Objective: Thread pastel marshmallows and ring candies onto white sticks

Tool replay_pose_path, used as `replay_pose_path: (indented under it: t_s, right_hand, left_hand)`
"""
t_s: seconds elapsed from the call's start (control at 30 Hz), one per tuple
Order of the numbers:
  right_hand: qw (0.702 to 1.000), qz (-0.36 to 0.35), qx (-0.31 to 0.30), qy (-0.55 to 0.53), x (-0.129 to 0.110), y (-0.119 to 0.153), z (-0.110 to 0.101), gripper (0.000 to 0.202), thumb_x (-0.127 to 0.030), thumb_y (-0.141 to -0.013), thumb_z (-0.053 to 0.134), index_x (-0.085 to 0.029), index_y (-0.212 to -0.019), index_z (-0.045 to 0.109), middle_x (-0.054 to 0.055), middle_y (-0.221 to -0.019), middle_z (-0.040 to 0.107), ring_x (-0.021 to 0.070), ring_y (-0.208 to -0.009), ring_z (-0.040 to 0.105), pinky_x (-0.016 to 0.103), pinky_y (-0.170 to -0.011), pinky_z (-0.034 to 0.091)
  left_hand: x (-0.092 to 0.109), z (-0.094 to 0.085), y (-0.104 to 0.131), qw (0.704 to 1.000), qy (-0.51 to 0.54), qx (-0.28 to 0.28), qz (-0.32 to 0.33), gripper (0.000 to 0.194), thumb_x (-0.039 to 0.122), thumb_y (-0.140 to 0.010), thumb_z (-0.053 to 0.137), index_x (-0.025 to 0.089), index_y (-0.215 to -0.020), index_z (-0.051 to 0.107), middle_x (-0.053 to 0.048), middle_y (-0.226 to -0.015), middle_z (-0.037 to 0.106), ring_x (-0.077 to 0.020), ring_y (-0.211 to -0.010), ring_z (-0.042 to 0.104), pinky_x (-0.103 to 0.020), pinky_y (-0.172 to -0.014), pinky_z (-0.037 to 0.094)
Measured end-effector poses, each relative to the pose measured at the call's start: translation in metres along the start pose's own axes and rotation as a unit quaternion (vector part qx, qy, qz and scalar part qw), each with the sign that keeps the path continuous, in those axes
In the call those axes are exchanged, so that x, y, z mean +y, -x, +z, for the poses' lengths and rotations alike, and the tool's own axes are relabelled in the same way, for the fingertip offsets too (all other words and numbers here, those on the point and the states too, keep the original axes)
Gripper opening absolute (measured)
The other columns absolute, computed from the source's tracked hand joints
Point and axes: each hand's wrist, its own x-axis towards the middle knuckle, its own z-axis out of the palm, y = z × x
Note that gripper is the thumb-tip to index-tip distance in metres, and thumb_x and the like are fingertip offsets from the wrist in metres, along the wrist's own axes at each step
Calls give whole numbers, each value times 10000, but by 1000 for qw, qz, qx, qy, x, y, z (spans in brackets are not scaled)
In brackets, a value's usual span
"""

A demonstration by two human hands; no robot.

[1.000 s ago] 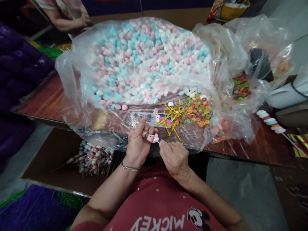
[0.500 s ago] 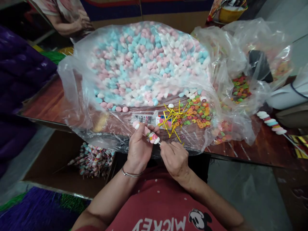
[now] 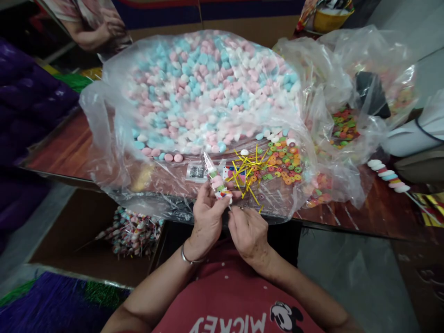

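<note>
A marshmallow skewer [image 3: 217, 181] in a clear, printed wrapper points up and away over the near table edge. My left hand [image 3: 207, 219] is closed round its lower sweets, thumb on top. My right hand [image 3: 247, 231] pinches the white stick at the bottom end, fingers curled in. Just beyond the hands lie flat printed wrappers [image 3: 196, 172] and a loose heap of gold twist ties [image 3: 255, 166]. Ring-shaped gummies [image 3: 286, 159] are spread right of the ties. Behind them a big clear bag [image 3: 118, 111] holds pink, blue and white marshmallows [image 3: 194, 83].
At lower left, a cardboard box [image 3: 62, 249] contains several finished-looking skewers [image 3: 135, 231]. Another marshmallow skewer [image 3: 388, 175] sticks out at the right. More gummies [image 3: 345, 125] sit in plastic at right. A person's arm [image 3: 93, 37] shows at the far left.
The skewer has turned more upright, and its wrapper's pointed tip now shows above it. My left hand has shifted down towards the stick end; my right hand keeps its pinch.
</note>
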Motion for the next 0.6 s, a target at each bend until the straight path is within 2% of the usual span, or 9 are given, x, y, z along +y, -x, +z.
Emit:
replay_pose_path:
  t_s: [0.13, 0.27, 0.33, 0.43, 0.6]
  right_hand:
    - [1000, -2, -26, -5, -7, 3, 1, 164, -125, -934, 442, -107, -948, 604, 37, -616, 626, 160, -558, 550, 304, -581, 399]
    - [988, 10, -114, -104, -4, 0, -11, 226, -247, -965, 423, -129, -908, 607, 49, -672, 642, 171, -622, 582, 297, -598, 438]
    - [983, 22, -106, -148, 3, -7, -19, 207, -245, -964, 435, -134, -955, 609, 61, -757, 667, 172, -698, 598, 293, -657, 468]
    - [989, 34, -58, -129, 13, -19, -25, 176, -197, -942, 470, -139, -1003, 624, 85, -849, 660, 191, -798, 578, 327, -747, 477]
    - [994, -3, -70, -78, 20, -28, -23, 174, -197, -927, 493, -155, -842, 639, 81, -800, 622, 199, -779, 508, 355, -745, 442]
  left_hand:
    - [0, -1, 0, 1000, 4, 19, -6, 353, 166, -689, 744, 192, -1010, 601, -32, -957, 723, -160, -751, 718, -273, -723, 560]
    - [4, -2, 0, 999, 12, 36, -32, 320, 158, -676, 723, 173, -977, 616, -34, -908, 734, -147, -665, 701, -274, -676, 561]
    - [4, -3, 0, 998, 28, 36, -42, 328, 147, -648, 730, 164, -959, 626, -33, -872, 737, -134, -626, 682, -273, -670, 559]
    - [3, -3, 2, 997, 42, 29, -53, 352, 132, -623, 742, 155, -960, 643, -42, -853, 741, -123, -641, 664, -258, -677, 550]
    - [-4, -6, 7, 998, 16, 8, -56, 378, 117, -641, 740, 173, -1006, 658, -36, -873, 735, -145, -755, 678, -248, -721, 535]
